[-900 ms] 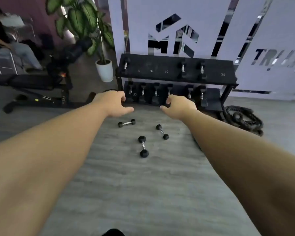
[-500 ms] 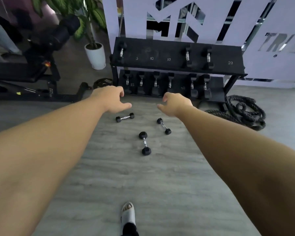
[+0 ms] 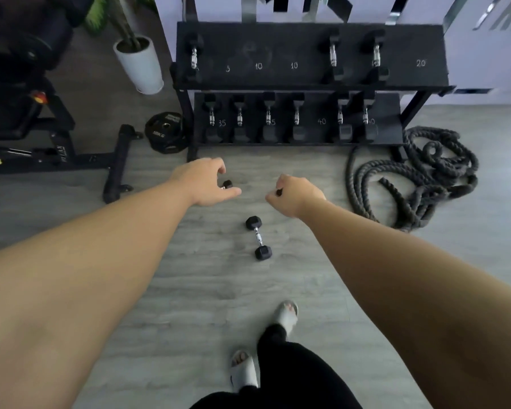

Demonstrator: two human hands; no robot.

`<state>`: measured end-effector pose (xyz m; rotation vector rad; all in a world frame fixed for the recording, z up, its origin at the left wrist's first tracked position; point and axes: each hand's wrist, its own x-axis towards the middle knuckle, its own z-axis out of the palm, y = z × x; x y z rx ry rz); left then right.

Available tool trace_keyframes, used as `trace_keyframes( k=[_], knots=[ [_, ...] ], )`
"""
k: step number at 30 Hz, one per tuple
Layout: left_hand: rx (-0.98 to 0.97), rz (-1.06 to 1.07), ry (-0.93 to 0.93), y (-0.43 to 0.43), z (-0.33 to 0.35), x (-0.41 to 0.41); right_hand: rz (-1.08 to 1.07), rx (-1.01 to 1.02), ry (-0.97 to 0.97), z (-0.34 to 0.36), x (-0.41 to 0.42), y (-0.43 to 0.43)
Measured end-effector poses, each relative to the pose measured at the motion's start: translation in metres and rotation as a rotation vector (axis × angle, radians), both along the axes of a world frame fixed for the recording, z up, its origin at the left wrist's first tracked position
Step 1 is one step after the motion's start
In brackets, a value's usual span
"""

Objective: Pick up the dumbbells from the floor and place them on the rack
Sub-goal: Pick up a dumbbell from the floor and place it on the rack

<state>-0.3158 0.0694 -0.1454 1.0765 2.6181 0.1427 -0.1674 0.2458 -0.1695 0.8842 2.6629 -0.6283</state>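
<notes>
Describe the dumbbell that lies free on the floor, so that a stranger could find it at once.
Start at the black two-tier rack by the wall, then look down the grey floor between the two outstretched arms. The free dumbbell lies there, nearer the person than both hands. Unlike the two others, no hand covers it.

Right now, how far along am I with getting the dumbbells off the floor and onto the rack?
Just starting. Nothing from the floor looks racked yet: the rack shows open spots by its 5 and 10 marks. In hand: your left hand and right hand each reach over a small dumbbell, mostly hidden; a firm grip can't be confirmed. Left: the middle dumbbell lies untouched on the floor.
</notes>
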Motion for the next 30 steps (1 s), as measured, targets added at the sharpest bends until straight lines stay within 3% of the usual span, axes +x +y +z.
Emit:
trace_keyframes(
  k=[10, 15, 23, 30],
  knots=[
    [-0.036, -0.091, -0.132, 0.106, -0.078, -0.085, -0.179, -0.19, -0.117, -0.099, -0.063, 0.089],
    [0.014, -0.041, -0.208, 0.152, -0.137, -0.137, -0.322, -0.254, -0.134, -0.157, -0.105, 0.121],
    [-0.072, -0.13, -0.366, 0.238, -0.304, -0.197, -0.485, -0.285, -0.185, -0.3, -0.154, 0.159],
    [-0.047, -0.044, -0.556, 0.282, -0.497, -0.233, -0.814, -0.453, -0.188, -0.502, -0.169, 0.146]
  ],
)
